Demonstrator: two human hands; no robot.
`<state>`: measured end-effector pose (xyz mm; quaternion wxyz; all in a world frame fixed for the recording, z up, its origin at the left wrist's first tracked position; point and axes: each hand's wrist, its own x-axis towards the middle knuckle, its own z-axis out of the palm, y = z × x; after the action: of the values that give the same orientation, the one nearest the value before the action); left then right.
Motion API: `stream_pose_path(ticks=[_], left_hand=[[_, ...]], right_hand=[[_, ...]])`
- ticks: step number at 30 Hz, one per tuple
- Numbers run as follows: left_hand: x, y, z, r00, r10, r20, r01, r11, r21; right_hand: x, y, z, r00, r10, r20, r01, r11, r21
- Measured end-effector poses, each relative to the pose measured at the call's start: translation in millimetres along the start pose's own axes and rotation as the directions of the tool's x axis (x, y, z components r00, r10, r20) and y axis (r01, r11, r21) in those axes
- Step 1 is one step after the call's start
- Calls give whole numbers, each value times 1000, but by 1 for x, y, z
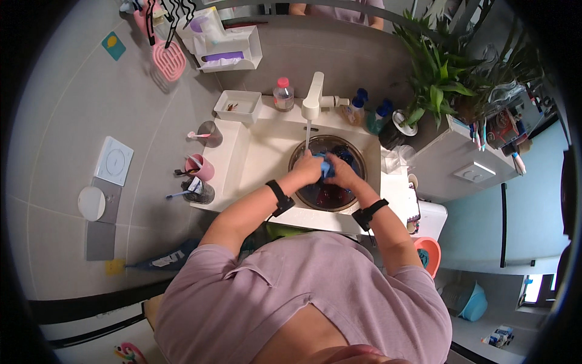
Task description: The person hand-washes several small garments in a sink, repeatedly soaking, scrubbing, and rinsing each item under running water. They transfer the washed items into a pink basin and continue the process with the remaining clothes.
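Both my hands are over a round metal basin (362, 169) standing in a white sink (266, 154). My left hand (308, 168) grips a piece of light blue cloth (325, 168) under the faucet (312, 98). A thin stream of water (308, 134) falls from the spout onto or beside that hand. My right hand (341, 172) holds the other side of the same cloth, its fingers curled around it. Darker wet cloth (348, 154) in blue and dark red lies in the basin, partly hidden by my hands.
A white tray (237, 107), a red-capped bottle (284, 95) and pump bottles (354, 111) stand along the back ledge. Cups with toothbrushes, including a pink cup (201, 167), line the left edge. At the right are a potted plant (432, 86), clear plastic containers (398, 159) and a phone (413, 204).
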<state>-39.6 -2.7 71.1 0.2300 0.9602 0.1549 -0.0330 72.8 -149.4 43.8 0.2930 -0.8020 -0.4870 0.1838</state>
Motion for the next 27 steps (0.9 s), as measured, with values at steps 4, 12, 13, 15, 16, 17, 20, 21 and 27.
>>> stream_pose_path(ticks=[4, 12, 13, 15, 16, 17, 20, 21, 27], left_hand=[[18, 1, -37, 984, 178, -16, -165, 872, -460], [6, 15, -68, 964, 199, -176, -157, -108, -982], [4, 16, -69, 980, 161, -117, -113, -36, -993], [0, 17, -66, 986, 160, -46, -61, 88, -994], [-4, 16, -61, 966, 196, -167, -220, 289, -932], [-9, 14, -56, 927, 259, -273, -367, 468, -804], [-31, 7, -36, 740, 530, -414, -647, 730, -222], [-39, 3, -33, 724, 587, -364, -658, 745, -108], [-57, -19, -62, 722, 650, -237, -631, 759, 161]], right_hand=[[7, -10, -18, 988, 27, 149, -124, 710, 693], [2, -28, -18, 988, -11, 156, -149, 240, 959], [1, -30, -15, 986, -22, 163, -159, 131, 979], [-2, -33, -12, 982, -30, 187, -189, -81, 979], [-3, -34, -12, 981, -46, 187, -192, -131, 973], [-4, -36, -12, 978, -56, 198, -206, -191, 960], [-6, -37, -15, 961, -242, 133, -227, -422, 877], [-7, -38, -16, 970, -134, 203, -235, -299, 925], [-9, -35, -31, 880, 234, 413, -455, 166, 875]])
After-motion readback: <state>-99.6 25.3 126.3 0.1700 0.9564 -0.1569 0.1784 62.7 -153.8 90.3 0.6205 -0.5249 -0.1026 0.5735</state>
